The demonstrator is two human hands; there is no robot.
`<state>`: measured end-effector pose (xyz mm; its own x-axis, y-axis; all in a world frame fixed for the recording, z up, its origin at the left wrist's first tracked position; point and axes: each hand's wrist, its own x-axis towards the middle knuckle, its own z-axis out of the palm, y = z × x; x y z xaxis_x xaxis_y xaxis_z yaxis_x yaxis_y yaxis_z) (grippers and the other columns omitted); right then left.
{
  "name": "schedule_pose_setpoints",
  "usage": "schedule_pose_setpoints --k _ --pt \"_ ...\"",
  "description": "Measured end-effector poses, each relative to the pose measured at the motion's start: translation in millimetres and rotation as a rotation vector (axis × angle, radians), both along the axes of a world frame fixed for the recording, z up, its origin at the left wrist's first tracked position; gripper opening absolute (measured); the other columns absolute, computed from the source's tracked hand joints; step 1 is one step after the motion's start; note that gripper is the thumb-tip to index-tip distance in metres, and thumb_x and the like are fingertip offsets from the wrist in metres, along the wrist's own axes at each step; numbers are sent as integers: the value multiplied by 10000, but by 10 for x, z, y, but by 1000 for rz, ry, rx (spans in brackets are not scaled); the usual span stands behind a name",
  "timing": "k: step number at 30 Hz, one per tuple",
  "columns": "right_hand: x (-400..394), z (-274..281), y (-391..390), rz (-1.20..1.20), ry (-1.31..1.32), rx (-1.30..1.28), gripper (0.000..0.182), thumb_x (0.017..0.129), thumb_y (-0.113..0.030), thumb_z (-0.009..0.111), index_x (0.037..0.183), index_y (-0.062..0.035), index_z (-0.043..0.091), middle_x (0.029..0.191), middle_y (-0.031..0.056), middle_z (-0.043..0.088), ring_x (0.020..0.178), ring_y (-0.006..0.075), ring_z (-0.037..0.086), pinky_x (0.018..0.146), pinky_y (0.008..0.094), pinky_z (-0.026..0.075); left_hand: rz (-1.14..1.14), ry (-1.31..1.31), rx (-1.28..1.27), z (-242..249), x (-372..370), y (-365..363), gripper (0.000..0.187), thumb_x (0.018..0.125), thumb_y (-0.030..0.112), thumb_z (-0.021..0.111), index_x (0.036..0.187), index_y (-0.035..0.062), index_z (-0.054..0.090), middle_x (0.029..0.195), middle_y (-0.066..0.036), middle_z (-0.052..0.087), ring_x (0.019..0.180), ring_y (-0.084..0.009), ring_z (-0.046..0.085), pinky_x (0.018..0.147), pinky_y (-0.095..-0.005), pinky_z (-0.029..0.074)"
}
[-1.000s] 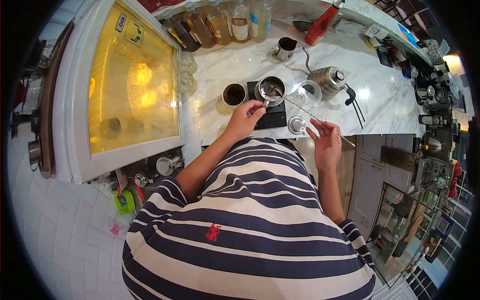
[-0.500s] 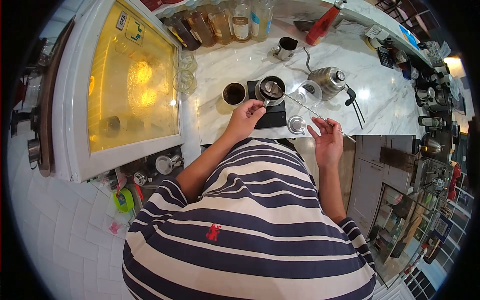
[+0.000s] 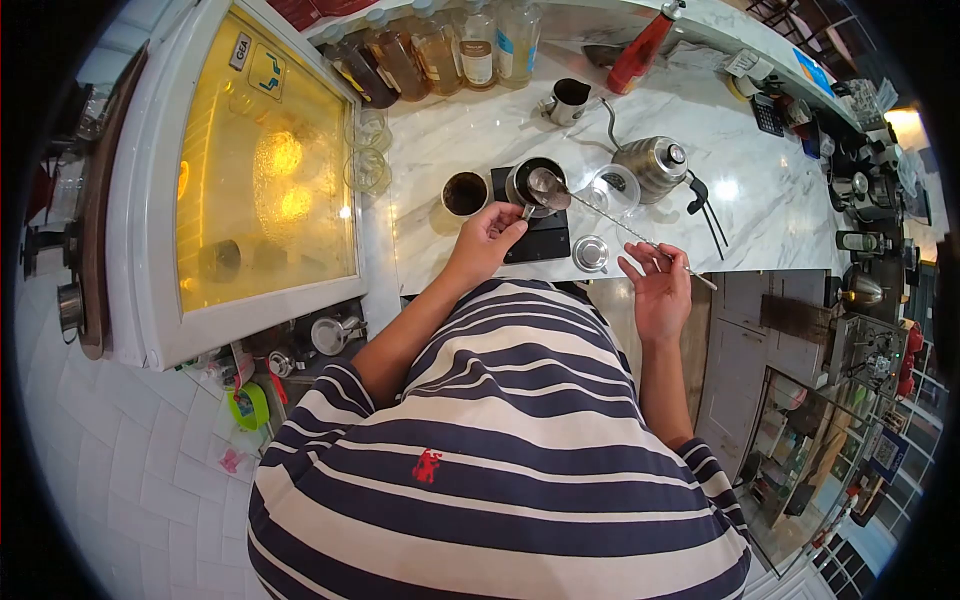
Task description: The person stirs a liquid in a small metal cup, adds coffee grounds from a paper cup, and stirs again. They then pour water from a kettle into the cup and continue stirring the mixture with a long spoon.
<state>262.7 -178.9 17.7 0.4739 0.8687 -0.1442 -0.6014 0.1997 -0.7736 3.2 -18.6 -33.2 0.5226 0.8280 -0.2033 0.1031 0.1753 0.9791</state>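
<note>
My left hand (image 3: 487, 240) pinches the handle of a metal cup (image 3: 518, 178) standing on a black scale (image 3: 543, 243). The long twisted handle of a bar spoon (image 3: 622, 226) rests in the fingers of my right hand (image 3: 661, 295), which are loosely curled with the palm turned up. The spoon's broad bowl is over the right side of the cup's mouth. Left of the scale is a cup with dark contents (image 3: 466, 193). A small round metal lid (image 3: 590, 253) lies right of the scale, near the counter edge.
A gooseneck kettle (image 3: 652, 168) and a clear plastic container (image 3: 614, 190) stand to the right. Farther back are a metal pitcher (image 3: 567, 101), a red bottle (image 3: 643, 50) and several syrup bottles (image 3: 436, 48). A glass-fronted cooler (image 3: 270, 160) borders the counter's left.
The spoon's bowl has shifted slightly right and down, toward the cup's rim. My right hand has moved slightly right and down with the handle. My left hand keeps its grip.
</note>
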Motion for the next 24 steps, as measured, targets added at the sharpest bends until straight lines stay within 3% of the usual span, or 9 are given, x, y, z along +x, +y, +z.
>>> schedule_pose_setpoints --k 8,19,22,24 --pt "-41 101 36 -5 -176 -8 329 1160 -260 354 1244 -26 569 1192 256 715 1178 396 688 1000 540 561 -3 11 2 -29 -9 -21 239 1023 156 710 1214 20 661 1073 -7 676 1026 -95 622 931 -270 495" --pt "-46 149 139 0 -193 11 334 1161 -257 353 1250 -21 572 1194 258 709 1187 385 681 1005 544 554 -5 -40 -18 -81 -22 7 224 1019 138 716 1212 36 668 1071 5 674 1013 -86 621 928 -267 492" --pt "-55 141 160 1 -189 21 333 1162 -258 352 1251 -22 569 1198 251 710 1188 383 679 1007 544 552 30 -82 31 -87 -2 -5 223 995 153 745 1181 41 696 986 23 678 886 -61 598 784 -228 487" --pt "-46 135 182 6 -191 36 336 1162 -264 350 1260 -29 570 1208 235 713 1196 382 675 1014 554 547 30 -68 29 -76 -8 -12 229 994 153 746 1187 41 695 991 20 678 891 -62 598 784 -229 486"
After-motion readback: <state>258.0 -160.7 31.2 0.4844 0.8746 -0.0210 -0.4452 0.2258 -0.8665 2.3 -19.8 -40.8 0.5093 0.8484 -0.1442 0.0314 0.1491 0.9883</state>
